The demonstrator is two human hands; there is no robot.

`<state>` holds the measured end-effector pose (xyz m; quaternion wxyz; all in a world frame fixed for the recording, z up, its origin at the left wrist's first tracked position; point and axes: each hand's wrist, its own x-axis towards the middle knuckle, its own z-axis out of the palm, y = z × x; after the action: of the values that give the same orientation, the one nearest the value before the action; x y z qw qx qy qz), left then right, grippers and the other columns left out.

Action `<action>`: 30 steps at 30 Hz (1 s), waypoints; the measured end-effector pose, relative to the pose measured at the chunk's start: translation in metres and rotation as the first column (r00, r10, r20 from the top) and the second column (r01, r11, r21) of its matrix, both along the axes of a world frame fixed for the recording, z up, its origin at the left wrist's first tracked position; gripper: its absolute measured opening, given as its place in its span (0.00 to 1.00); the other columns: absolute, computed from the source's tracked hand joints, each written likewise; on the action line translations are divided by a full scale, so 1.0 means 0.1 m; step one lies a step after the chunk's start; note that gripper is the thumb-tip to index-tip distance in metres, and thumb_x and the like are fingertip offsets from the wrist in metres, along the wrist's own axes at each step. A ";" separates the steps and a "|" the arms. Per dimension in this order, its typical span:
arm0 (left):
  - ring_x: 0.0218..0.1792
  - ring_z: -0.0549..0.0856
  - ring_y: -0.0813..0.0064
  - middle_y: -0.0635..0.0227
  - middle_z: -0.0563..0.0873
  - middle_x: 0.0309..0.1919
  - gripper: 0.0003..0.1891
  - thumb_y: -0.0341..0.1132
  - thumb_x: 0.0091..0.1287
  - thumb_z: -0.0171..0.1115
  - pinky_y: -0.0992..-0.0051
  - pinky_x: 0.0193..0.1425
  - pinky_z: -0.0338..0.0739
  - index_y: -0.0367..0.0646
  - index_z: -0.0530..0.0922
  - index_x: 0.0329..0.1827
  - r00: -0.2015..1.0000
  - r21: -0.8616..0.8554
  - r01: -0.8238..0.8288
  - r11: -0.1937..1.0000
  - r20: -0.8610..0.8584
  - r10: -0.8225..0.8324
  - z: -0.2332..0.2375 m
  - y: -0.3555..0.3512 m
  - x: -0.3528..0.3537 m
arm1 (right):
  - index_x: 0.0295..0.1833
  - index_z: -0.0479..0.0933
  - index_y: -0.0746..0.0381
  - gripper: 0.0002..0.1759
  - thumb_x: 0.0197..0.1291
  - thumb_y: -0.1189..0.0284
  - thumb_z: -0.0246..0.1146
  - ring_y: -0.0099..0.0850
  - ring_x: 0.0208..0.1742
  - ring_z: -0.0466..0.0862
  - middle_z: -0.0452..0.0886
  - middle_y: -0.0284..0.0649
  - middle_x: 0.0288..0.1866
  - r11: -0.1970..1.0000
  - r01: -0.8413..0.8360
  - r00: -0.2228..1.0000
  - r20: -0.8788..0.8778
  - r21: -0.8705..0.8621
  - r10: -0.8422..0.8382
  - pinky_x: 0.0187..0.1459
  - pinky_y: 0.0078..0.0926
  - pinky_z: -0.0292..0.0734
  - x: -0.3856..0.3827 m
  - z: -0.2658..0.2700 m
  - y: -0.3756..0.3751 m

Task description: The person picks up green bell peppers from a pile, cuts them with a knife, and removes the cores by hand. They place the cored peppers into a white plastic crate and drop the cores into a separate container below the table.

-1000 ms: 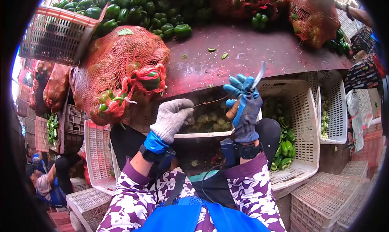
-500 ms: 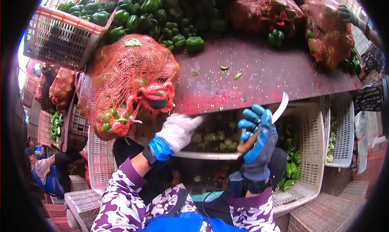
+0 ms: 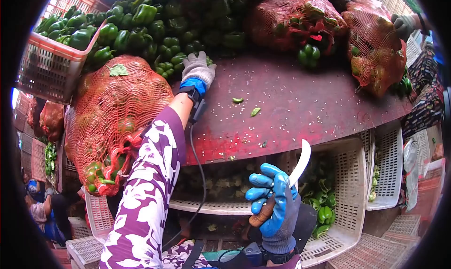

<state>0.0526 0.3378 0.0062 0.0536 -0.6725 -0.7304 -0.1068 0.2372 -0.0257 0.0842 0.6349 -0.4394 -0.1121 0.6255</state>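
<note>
My left hand (image 3: pixel 198 69), in a whitish knit glove, reaches to the near edge of the pepper heap. Its fingers curl over a green bell pepper (image 3: pixel 209 61), which the glove mostly hides. In front of my body, my right hand (image 3: pixel 276 204), in a blue-coated glove, is closed round a knife's brown handle (image 3: pixel 262 213). The pale curved blade (image 3: pixel 301 163) points up and away from me. A heap of green bell peppers (image 3: pixel 176 27) lies on the dark red tabletop (image 3: pixel 282 102). A full red mesh sack (image 3: pixel 120 95) sits beside my left arm.
Two more mesh sacks, one nearer the middle (image 3: pixel 296 17) and one farther right (image 3: pixel 376 43), stand at the back. Another person's gloved hand (image 3: pixel 405 25) touches the latter. A crate of peppers (image 3: pixel 51 67) is at left; a white crate (image 3: pixel 353 222) holds cut peppers below the table.
My left hand has moved forward from the table's front edge to the pepper heap. My right hand still holds the knife, now lower in view. The view has shifted.
</note>
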 end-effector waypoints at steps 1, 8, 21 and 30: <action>0.67 0.73 0.45 0.47 0.72 0.66 0.32 0.48 0.64 0.67 0.54 0.70 0.72 0.48 0.71 0.69 0.998 0.001 -0.007 1.000 0.063 0.007 0.02 -0.04 0.02 | 0.66 0.70 0.73 0.26 0.76 0.61 0.55 0.32 0.35 0.87 0.85 0.55 0.49 1.000 -0.005 1.000 -0.008 -0.001 0.005 0.27 0.21 0.81 0.00 0.00 -0.01; 0.64 0.75 0.48 0.50 0.75 0.61 0.31 0.42 0.55 0.72 0.58 0.68 0.74 0.49 0.73 0.63 0.977 0.085 0.000 0.996 0.212 -0.018 0.02 -0.38 -0.02 | 0.65 0.72 0.71 0.27 0.76 0.58 0.54 0.27 0.35 0.86 0.85 0.50 0.49 0.997 -0.080 0.997 -0.016 0.005 0.080 0.28 0.19 0.80 -0.11 -0.04 0.03; 0.70 0.72 0.47 0.51 0.71 0.70 0.31 0.36 0.59 0.64 0.59 0.71 0.72 0.45 0.72 0.69 0.915 -0.206 0.394 0.896 0.177 -0.362 0.49 -0.20 0.14 | 0.66 0.70 0.72 0.30 0.74 0.57 0.58 0.29 0.38 0.86 0.84 0.51 0.51 0.994 -0.102 0.991 -0.083 0.033 0.105 0.31 0.19 0.80 -0.04 -0.08 -0.02; 0.66 0.76 0.47 0.49 0.75 0.63 0.27 0.39 0.57 0.66 0.57 0.67 0.75 0.46 0.76 0.63 0.961 -0.205 0.277 0.939 0.062 -0.270 0.45 -0.37 0.33 | 0.65 0.71 0.71 0.29 0.75 0.56 0.57 0.29 0.38 0.86 0.84 0.51 0.52 0.992 -0.123 0.987 -0.102 0.023 0.125 0.32 0.21 0.79 0.00 -0.11 0.04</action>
<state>0.0856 0.3011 0.0509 -0.0457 -0.7674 -0.6379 -0.0462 0.2367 -0.0212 0.0736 0.6033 -0.3934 -0.1115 0.6847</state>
